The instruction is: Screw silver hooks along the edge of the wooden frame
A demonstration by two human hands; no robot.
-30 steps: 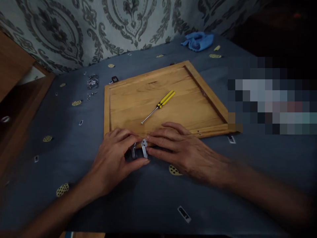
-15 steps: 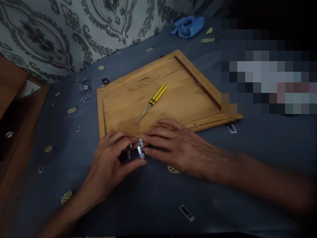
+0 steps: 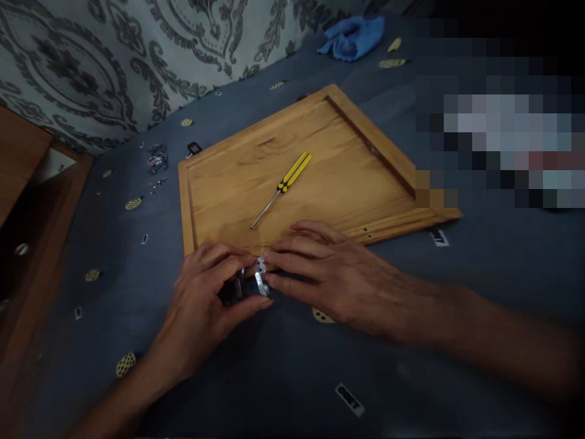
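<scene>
A metal cabinet hinge (image 3: 260, 284) sits at the near edge of a wooden cabinet door (image 3: 256, 174), its plate with screw holes against the frame. My left hand (image 3: 205, 286) curls around the hinge from the left, thumb below and fingers above. From the right, my right hand (image 3: 324, 274) holds the hinge with its fingertips, fingers long and close together; its thumb is hidden. A screwdriver (image 3: 287, 177) with a yellow and black handle lies on the door panel, its tip towards my hands.
Another metal hinge (image 3: 158, 160) and several small screws (image 3: 159, 182) lie on the dark patterned cloth (image 3: 256, 378) left of the door. A blue cloth (image 3: 351, 38) is at the back. An open wooden cabinet (image 3: 27, 201) stands at the left. The upper right is pixelated.
The view has shifted slightly, so the door's right side and the blue cloth appear a little further right. Both hands keep their places at the hinge, and the screwdriver lies as before.
</scene>
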